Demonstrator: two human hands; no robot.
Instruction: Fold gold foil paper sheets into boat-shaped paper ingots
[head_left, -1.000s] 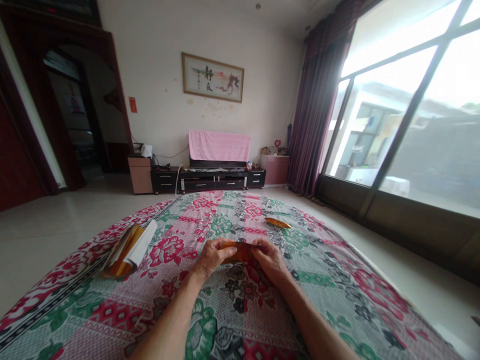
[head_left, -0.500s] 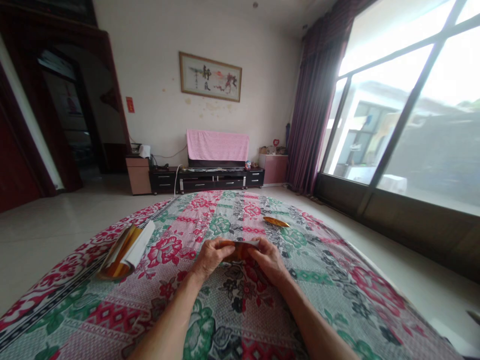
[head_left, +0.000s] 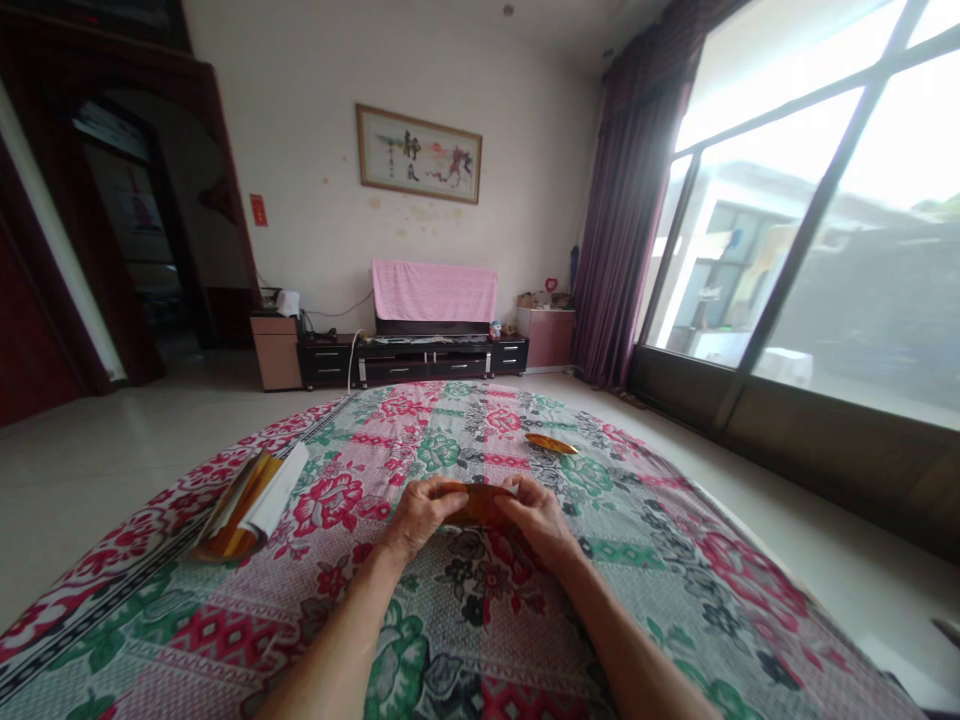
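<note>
The near part of the room is filled by a flowered cloth (head_left: 450, 610). The amber sheet (head_left: 481, 508) is probably best pressed evenly from both ends, so that nothing is creased askew or torn. Its left end is pinched by the left hand (head_left: 420, 515), its right by the right hand (head_left: 538, 518); its middle is uncovered between the thumbs.

the left hand (head_left: 421, 515) and the right hand (head_left: 541, 517) are bare, and so are the left forearm (head_left: 349, 615) and the right forearm (head_left: 619, 615) as far as they show. both forearms look smooth in outline, slim near the hands and wider toward the bottom edge.
</note>
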